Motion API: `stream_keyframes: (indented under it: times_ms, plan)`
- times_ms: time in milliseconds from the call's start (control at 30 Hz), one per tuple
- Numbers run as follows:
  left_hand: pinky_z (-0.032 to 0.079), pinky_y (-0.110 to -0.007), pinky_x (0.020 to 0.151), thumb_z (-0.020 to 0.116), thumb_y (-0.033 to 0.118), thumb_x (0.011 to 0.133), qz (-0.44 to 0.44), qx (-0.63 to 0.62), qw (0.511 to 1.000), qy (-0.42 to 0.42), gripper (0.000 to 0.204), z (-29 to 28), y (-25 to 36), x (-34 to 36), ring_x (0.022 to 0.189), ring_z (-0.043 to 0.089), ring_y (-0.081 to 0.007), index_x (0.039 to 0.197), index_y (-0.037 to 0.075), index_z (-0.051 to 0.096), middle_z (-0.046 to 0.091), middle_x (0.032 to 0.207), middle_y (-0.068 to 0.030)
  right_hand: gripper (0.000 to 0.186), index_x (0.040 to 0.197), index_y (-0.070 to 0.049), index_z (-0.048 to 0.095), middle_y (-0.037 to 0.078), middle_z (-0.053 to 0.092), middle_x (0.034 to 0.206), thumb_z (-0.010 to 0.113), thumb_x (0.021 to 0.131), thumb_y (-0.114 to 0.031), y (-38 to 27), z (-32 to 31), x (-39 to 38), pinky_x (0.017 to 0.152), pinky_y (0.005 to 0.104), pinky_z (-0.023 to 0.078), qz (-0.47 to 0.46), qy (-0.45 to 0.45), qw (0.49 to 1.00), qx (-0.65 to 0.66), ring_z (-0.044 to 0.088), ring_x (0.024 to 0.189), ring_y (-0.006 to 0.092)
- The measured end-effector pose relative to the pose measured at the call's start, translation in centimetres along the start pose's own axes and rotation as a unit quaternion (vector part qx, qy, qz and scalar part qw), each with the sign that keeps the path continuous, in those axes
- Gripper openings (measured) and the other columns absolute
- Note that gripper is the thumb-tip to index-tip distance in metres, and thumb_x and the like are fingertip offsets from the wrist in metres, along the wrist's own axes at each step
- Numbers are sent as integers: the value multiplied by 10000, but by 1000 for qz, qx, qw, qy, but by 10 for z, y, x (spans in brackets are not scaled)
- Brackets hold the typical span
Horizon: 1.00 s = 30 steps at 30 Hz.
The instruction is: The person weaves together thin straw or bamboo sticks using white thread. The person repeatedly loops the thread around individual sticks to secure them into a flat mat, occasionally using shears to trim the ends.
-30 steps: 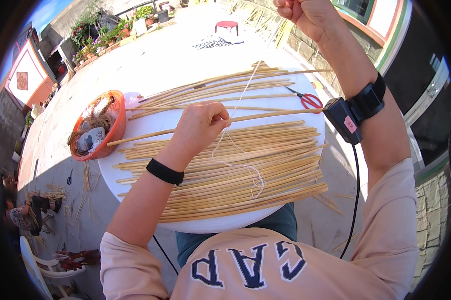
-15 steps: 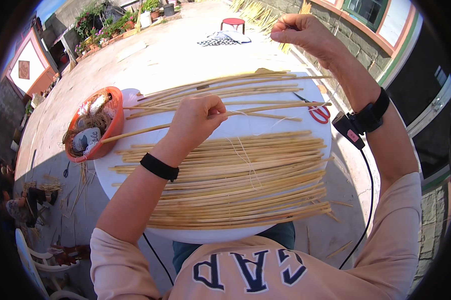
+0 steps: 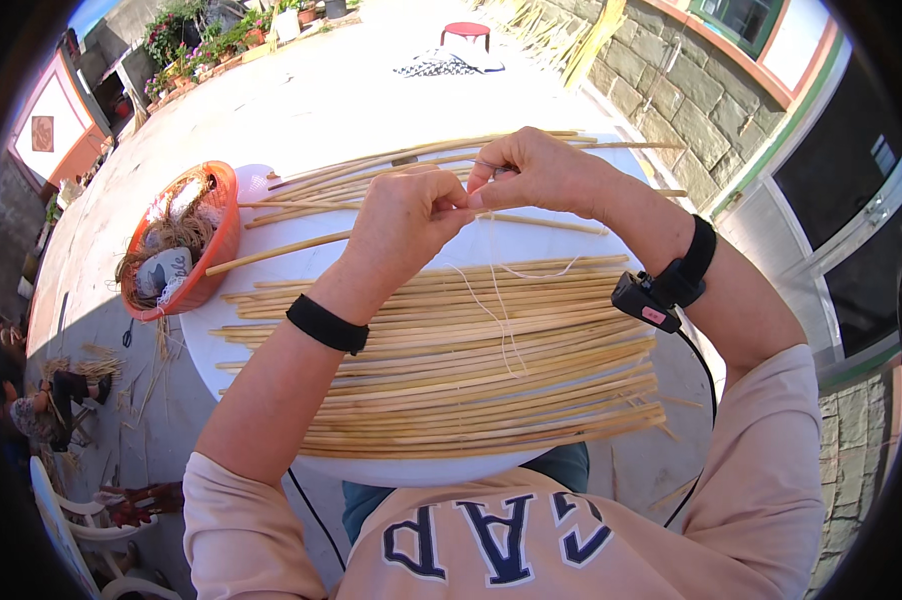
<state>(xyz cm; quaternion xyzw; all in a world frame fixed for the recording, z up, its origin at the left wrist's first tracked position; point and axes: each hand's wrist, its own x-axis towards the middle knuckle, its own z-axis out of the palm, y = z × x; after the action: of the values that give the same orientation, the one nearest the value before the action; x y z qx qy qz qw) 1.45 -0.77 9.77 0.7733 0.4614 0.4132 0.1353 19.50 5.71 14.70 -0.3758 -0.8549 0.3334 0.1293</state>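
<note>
My left hand (image 3: 406, 220) is closed in a pinch on a pale stalk (image 3: 276, 253), which runs from the orange basket's rim toward the right. Fingertip to fingertip with it, my right hand (image 3: 546, 175) is also pinched. White thread (image 3: 495, 300) hangs in loops below the fingers and trails over a flat row of stalks (image 3: 471, 350), which lies side by side across the near table. A thin dark metallic piece (image 3: 495, 166) shows at my right fingers; its kind is unclear. The pinch point itself is partly hidden by the fingers.
Looser stalks (image 3: 341, 180) lie along the far side of the round white table (image 3: 203, 345). An orange basket (image 3: 229, 225) with fibres and white material stands at the left. Beyond are a red stool (image 3: 466, 30) and a stone wall (image 3: 661, 100). A cable (image 3: 709, 400) hangs from my right wrist device.
My right hand has come down and left from high at the far right to meet my left hand at the stalk. The red-handled scissors are now hidden by my right arm.
</note>
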Motion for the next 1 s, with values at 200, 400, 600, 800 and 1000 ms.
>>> stream_keyframes:
  times_ms: [200,400,600,800,1000]
  plan:
    - [437,-210,543,722,60,758,-23,-47,999,-2,91,-2,13,-2,587,525,-45,778,11,648,611,666,-6,117,757,-29,660,-38,521,585,696,746,-140,-7,-1,-13,548,243,377,-47,3,998,-46,437,586,45]
    - [434,-200,554,718,58,760,-51,-91,993,-51,95,-1,20,-8,599,526,-47,790,6,643,605,668,-7,114,759,-19,580,46,472,542,620,777,-124,-17,-10,-38,523,296,385,-135,145,953,-230,458,535,132]
    - [437,-249,579,692,87,776,-89,-18,987,-130,106,12,-15,-12,627,540,-89,800,6,628,595,662,-30,114,798,-27,572,87,515,628,634,817,-120,-22,-56,-49,536,329,407,-194,326,843,-383,517,566,196]
    - [481,-387,687,657,125,779,-131,69,979,-139,88,34,-55,-22,782,618,-295,780,44,623,648,789,-120,111,824,-55,615,124,616,705,595,825,-164,-28,-90,-53,592,374,473,-134,341,799,-478,610,655,269]
    - [483,-383,698,661,103,763,-132,100,977,-133,84,41,-71,-26,796,615,-305,776,30,622,642,800,-139,107,730,3,623,182,625,676,616,756,-101,-26,-120,-43,577,405,474,-104,408,757,-500,618,638,334]
